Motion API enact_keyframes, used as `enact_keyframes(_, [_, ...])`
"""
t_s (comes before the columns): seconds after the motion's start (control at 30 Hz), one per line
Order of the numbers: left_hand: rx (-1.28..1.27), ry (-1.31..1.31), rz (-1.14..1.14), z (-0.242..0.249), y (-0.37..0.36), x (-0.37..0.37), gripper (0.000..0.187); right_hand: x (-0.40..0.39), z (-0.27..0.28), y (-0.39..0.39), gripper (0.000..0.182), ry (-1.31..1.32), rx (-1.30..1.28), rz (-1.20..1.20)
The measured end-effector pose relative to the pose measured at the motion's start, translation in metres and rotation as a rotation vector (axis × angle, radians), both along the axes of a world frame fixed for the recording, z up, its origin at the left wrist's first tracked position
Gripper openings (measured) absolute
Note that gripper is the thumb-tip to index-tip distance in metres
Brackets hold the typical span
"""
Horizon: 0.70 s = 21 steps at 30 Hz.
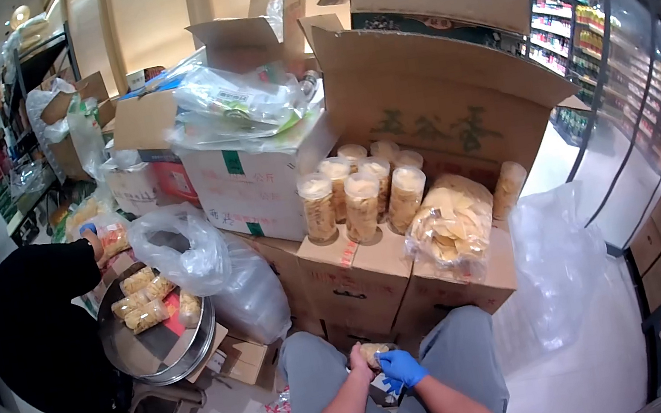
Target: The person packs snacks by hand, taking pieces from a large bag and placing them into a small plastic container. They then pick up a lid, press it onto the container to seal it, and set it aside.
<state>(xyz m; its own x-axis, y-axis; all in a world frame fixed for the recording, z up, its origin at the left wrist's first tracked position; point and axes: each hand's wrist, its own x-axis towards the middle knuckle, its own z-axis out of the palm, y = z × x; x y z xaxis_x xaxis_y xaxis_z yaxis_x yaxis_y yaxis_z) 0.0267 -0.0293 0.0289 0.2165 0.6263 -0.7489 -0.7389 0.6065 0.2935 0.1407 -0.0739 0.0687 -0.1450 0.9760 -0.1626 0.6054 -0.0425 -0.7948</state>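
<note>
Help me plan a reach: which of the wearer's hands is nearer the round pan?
Left. The left hand, holding a container, is right of the pan; the gloved right hand, at that container's other side, lies farther right.

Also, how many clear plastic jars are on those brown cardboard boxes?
9: eight jars grouped left of the clear plastic bag, one right of it; more may be hidden.

Stocked store shelves [551, 26] upper right; stool [181, 401] lower left.

The left hand [361, 361] and right hand [403, 367] partly hide the held item [377, 353].
</note>
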Motion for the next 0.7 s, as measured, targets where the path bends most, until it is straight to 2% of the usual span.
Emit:
enact_keyframes(0.17, [-0.028, 0.034, -0.017, 0.006, 0.001, 0.003, 0.053, 0.0, 0.007, 0.003, 0.028, -0.125, 0.142, 0.066])
enact_keyframes(0.43, [-0.049, 0.119, -0.066, -0.028, 0.013, 0.011, 0.05, -0.002, 0.005, 0.009, 0.033, -0.253, 0.071, 0.031])
enact_keyframes(0.7, [-0.032, 0.083, -0.063, -0.067, 0.022, 0.014, 0.046, -0.005, 0.009, 0.014, 0.033, -0.323, 0.012, 0.041])
